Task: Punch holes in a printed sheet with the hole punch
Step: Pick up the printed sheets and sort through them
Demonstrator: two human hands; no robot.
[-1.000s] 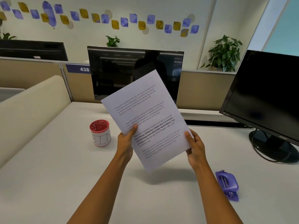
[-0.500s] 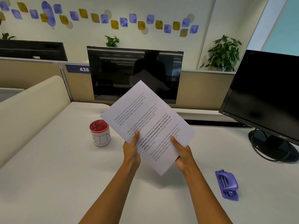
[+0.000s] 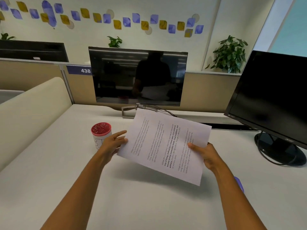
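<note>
We note a white bench (image 3: pixel 49 188) bounded by tan partition panels (image 3: pixel 207 92), one bearing a blue "438" tag (image 3: pixel 79 70). Two dark monitors stand on it: one (image 3: pixel 137 77) centred at the rear, another (image 3: pixel 272 95) at right. The pale wall (image 3: pixel 149 39) carries purple and yellow decals (image 3: pixel 106 18). A leafy plant (image 3: pixel 230 53) tops the partition.

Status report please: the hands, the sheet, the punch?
Both hands, left and right, hold printed sheet above desk. Hole punch mostly hidden behind right forearm, untouched.
</note>
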